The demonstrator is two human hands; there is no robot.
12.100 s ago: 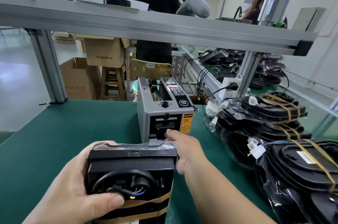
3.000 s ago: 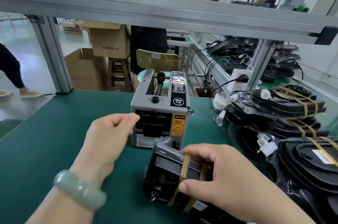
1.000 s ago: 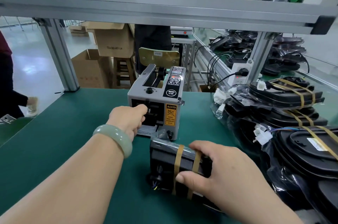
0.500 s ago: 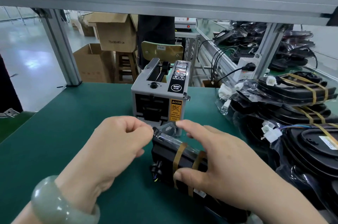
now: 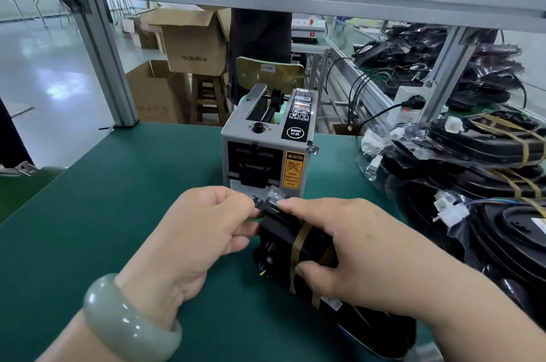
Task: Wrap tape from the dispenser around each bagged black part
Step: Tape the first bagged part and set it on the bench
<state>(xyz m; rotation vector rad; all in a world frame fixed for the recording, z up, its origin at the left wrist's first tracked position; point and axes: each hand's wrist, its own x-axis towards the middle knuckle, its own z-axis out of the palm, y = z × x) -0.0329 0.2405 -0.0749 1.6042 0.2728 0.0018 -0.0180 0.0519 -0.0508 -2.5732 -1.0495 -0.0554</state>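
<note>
A bagged black part (image 5: 283, 246) with two tan tape bands lies on the green bench (image 5: 88, 214), just in front of the grey tape dispenser (image 5: 266, 149). My right hand (image 5: 348, 246) grips the part from the right, thumb on its front face and forefinger on its top far corner. My left hand (image 5: 204, 228) sits at the part's left top corner with thumb and fingers pinched together against the bag; whether it holds a strip of tape cannot be seen.
A pile of bagged, taped black parts (image 5: 478, 184) with white connectors fills the bench's right side. An aluminium frame post (image 5: 106, 66) stands back left, a beam overhead. Cardboard boxes (image 5: 189, 45), a stool and a standing person lie beyond the bench.
My left hand came back from the dispenser outlet to the part's top left corner. My right hand stays on the part, its forefinger now on the top corner.
</note>
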